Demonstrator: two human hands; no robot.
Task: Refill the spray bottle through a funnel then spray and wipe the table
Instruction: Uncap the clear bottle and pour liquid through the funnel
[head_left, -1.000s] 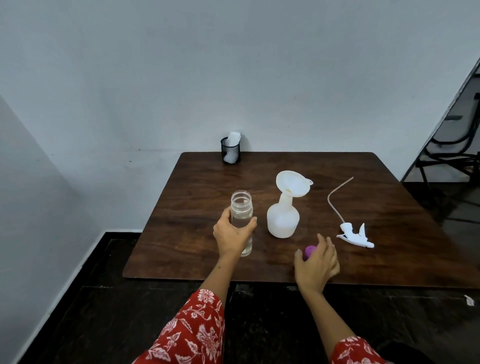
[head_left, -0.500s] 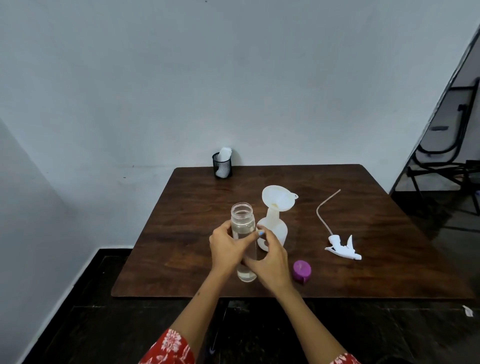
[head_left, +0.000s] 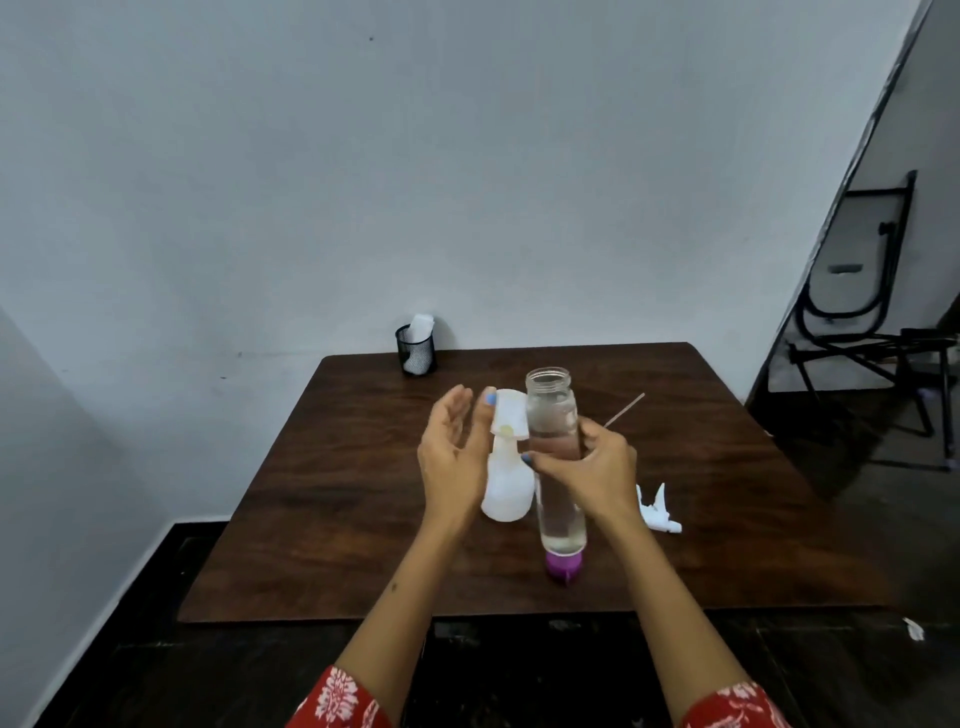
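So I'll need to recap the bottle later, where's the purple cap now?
The purple cap lies on the table near its front edge, just below the lifted water bottle in the head view.

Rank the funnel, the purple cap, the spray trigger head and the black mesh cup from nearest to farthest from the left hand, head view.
1. Funnel, touching the left hand's fingertip.
2. Purple cap, near table edge, to its right.
3. Spray trigger head, farther right.
4. Black mesh cup, back edge by the wall.

Two and three are close.
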